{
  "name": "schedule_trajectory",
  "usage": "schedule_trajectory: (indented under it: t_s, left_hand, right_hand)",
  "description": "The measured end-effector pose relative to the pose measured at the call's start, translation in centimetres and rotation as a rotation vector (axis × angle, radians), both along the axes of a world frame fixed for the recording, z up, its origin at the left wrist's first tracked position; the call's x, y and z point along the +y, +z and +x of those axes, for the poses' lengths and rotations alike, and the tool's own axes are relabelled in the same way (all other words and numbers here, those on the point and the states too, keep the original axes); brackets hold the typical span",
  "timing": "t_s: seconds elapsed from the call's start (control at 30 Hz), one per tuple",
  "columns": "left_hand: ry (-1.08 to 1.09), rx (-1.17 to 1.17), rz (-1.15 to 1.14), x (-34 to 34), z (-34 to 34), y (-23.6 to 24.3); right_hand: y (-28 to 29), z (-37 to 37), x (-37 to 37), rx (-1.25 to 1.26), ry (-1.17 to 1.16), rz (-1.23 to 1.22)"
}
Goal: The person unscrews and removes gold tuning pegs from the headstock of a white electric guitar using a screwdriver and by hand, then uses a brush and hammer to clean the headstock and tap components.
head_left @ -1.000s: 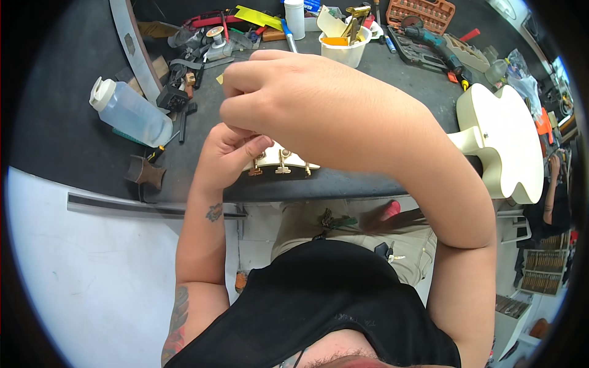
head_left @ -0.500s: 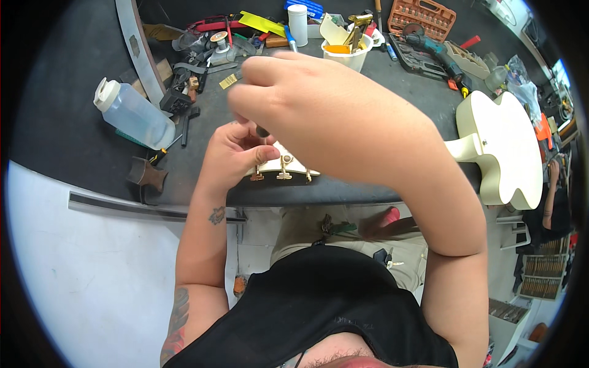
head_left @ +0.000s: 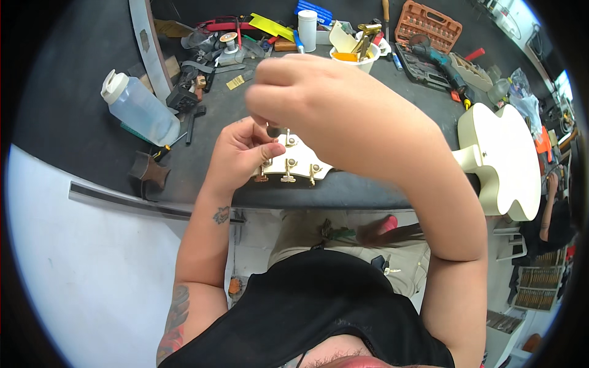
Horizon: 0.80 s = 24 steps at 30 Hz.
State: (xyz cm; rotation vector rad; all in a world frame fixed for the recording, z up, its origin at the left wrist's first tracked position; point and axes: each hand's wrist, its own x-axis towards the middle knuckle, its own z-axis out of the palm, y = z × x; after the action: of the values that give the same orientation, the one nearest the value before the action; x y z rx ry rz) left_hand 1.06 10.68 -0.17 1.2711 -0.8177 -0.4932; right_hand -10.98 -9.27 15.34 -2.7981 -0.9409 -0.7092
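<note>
A white guitar headstock (head_left: 300, 158) with gold tuning machines (head_left: 288, 170) lies back-side up near the bench's front edge. My left hand (head_left: 240, 151) is at its left end, fingers curled and thumb across the white surface; what the fingers pinch is hidden. Above it, my right hand (head_left: 294, 89) is closed with the wrist bent over, its fingertips mostly out of sight. From under it pokes the rounded end of a dark-handled tool (head_left: 273, 130). My right forearm covers most of the neck; the white guitar body (head_left: 506, 162) shows at the right.
A translucent water bottle (head_left: 142, 110) and a brown curved block (head_left: 149, 170) stand on the left of the dark bench (head_left: 215, 101). Behind are a white tub of tools (head_left: 367, 65), a white canister (head_left: 307, 30), an orange socket case (head_left: 427, 26) and a power tool (head_left: 438, 58).
The view has shifted slightly, and more of the headstock and its tuning machines shows beside my left thumb. My right hand stays closed over the same spot.
</note>
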Motion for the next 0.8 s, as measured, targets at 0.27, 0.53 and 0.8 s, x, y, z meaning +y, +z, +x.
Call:
schedule_trajectory:
  t_s: [0.27,0.53,0.8]
  left_hand:
    - [0.01,-0.034,0.029,-0.3,0.0,0.3]
    - [-0.068,-0.141,0.093,0.5,-0.8,2.5]
    - [0.004,0.079,-0.014,1.0,-0.1,0.9]
  right_hand:
    - [1.0,-0.4,1.0,0.159,-0.13,0.222]
    - [0.5,-0.3,-0.1,0.101,0.01,0.147]
    - [-3.0,-0.1,0.2,0.078,0.163,0.609]
